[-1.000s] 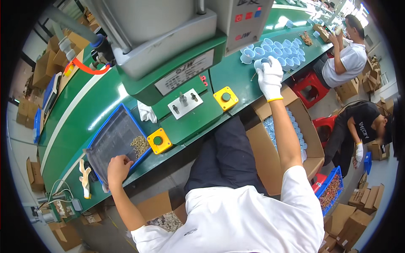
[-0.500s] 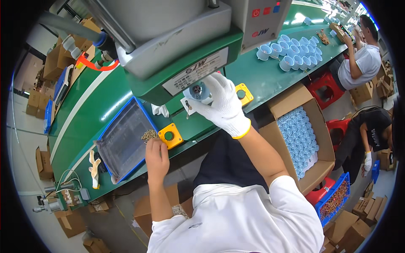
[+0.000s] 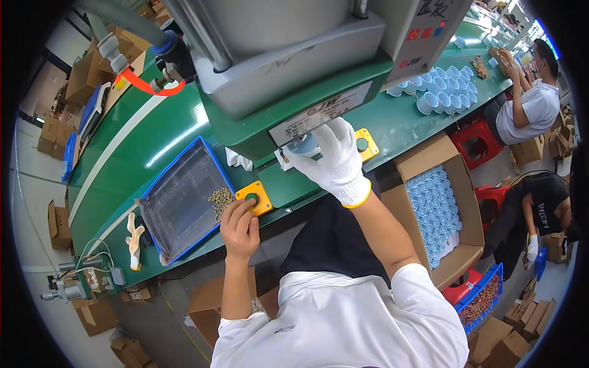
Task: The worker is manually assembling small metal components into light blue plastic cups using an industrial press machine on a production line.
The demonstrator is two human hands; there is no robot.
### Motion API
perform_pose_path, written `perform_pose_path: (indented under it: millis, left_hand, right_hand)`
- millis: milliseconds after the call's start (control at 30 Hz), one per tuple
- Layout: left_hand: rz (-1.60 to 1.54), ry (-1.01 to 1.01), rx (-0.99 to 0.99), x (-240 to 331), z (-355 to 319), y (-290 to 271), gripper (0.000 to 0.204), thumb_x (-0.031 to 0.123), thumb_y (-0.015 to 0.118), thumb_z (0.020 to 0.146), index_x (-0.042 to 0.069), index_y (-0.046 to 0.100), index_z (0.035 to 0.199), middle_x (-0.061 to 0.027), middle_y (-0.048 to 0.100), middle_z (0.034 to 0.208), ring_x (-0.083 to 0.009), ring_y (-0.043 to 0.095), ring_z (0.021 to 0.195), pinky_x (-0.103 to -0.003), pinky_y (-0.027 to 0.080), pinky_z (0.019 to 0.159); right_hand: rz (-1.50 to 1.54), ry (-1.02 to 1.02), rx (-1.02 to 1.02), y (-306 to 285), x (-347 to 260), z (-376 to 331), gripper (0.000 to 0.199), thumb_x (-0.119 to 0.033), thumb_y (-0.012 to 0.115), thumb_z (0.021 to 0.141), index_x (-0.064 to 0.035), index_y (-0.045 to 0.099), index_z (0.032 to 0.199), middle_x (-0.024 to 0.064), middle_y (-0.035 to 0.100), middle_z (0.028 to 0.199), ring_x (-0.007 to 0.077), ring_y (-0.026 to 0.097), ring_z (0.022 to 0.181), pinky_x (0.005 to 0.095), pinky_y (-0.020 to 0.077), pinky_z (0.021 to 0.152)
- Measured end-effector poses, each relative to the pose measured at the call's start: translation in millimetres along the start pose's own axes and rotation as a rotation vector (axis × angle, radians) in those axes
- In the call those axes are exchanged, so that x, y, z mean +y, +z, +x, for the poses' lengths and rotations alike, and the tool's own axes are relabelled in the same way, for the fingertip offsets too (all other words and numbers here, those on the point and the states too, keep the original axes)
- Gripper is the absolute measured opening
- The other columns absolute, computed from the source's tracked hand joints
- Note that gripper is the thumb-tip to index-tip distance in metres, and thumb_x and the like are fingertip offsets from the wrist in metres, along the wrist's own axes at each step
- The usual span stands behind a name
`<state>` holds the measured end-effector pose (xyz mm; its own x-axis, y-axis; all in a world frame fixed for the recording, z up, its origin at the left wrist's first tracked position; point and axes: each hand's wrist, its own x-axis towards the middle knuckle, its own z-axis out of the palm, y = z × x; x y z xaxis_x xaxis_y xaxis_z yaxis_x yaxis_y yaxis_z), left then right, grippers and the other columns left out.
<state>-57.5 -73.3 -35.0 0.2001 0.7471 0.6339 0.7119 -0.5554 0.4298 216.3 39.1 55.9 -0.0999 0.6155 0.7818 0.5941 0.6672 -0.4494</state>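
Observation:
My right hand [image 3: 336, 161], in a white knit glove with a yellow cuff, grips a light-blue plastic cup [image 3: 302, 146] beneath the head of a green and grey press [image 3: 294, 80]. The press head hides part of the cup and the fingertips. My bare left hand [image 3: 240, 230] lies at the near edge of a yellow button box [image 3: 265, 205], fingers stretched forward, with a fingertip on its green button [image 3: 252, 198]. Just left of these fingers, small brass-coloured parts [image 3: 221, 199] are heaped in a blue-rimmed tray [image 3: 165, 205].
A second yellow button box [image 3: 370, 151] stands right of my glove. Several light-blue cups [image 3: 454, 92] cover the bench further right. An open carton [image 3: 472, 236] of cups is at my right. A spare glove [image 3: 134, 240] lies left of the tray. Two co-workers [image 3: 529, 110] are at the right.
My left hand has moved right from the brass-coloured parts to the green button. My right hand still holds the cup, now further under the press head. The whole view has shifted slightly.

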Motion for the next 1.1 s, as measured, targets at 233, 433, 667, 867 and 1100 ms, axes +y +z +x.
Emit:
perform_pose_path:
  millis: [233, 433, 667, 867, 1100]
  left_hand:
    - [0.025, 0.024, 0.026, -3, 1, 8, 0.007, 0.007, 0.073, 0.094, 0.0, 0.072, 0.096, -0.0147, 0.079, 0.116, -0.0399, 0.072, 0.11, -0.051, 0.057, 0.098]
    - [0.049, -0.004, 0.056, -1, 2, 15, 0.006, 0.006, 0.071, 0.095, 0.0, 0.072, 0.097, -0.0137, 0.079, 0.113, -0.0397, 0.069, 0.113, -0.05, 0.054, 0.101]
    - [0.133, -0.061, 0.145, -2, -2, 29, 0.011, 0.007, 0.072, 0.091, 0.0, 0.074, 0.1, -0.0151, 0.073, 0.105, -0.0401, 0.065, 0.107, -0.052, 0.051, 0.097]
    - [0.049, -0.123, 0.209, 12, 10, 39, 0.012, 0.006, 0.073, 0.092, 0.002, 0.074, 0.104, -0.0135, 0.074, 0.106, -0.0389, 0.067, 0.106, -0.051, 0.052, 0.096]
    - [0.008, -0.139, 0.288, 31, 9, 31, 0.018, 0.002, 0.084, 0.086, 0.005, 0.075, 0.102, -0.0092, 0.077, 0.106, -0.0335, 0.071, 0.102, -0.047, 0.055, 0.091]
  right_hand:
    - [-0.07, 0.016, -0.047, -7, -3, 10, 0.056, -0.017, 0.091, 0.075, -0.005, 0.072, 0.126, 0.0151, 0.071, 0.108, 0.0407, 0.068, 0.091, 0.0472, 0.0556, 0.082]
    - [0.031, -0.025, 0.112, -25, 20, -3, 0.045, -0.011, 0.084, 0.076, 0.0011, 0.072, 0.118, 0.0196, 0.074, 0.108, 0.0425, 0.071, 0.094, 0.0458, 0.058, 0.083]
    - [-0.211, -0.092, 0.065, -36, 104, -80, 0.01, -0.007, 0.068, 0.092, -0.0055, 0.075, 0.1, 0.0129, 0.074, 0.094, 0.0369, 0.071, 0.088, 0.0446, 0.0575, 0.083]
    - [0.366, 0.304, 0.356, -18, 140, -111, 0.034, -0.019, 0.058, 0.111, 0.0054, 0.069, 0.133, 0.0194, 0.076, 0.125, 0.0303, 0.073, 0.117, 0.0445, 0.0571, 0.109]
    - [0.475, 0.456, 0.231, -20, 151, -119, 0.05, -0.035, 0.049, 0.118, 0.008, 0.065, 0.139, 0.0215, 0.074, 0.131, 0.0304, 0.07, 0.123, 0.0452, 0.051, 0.117]
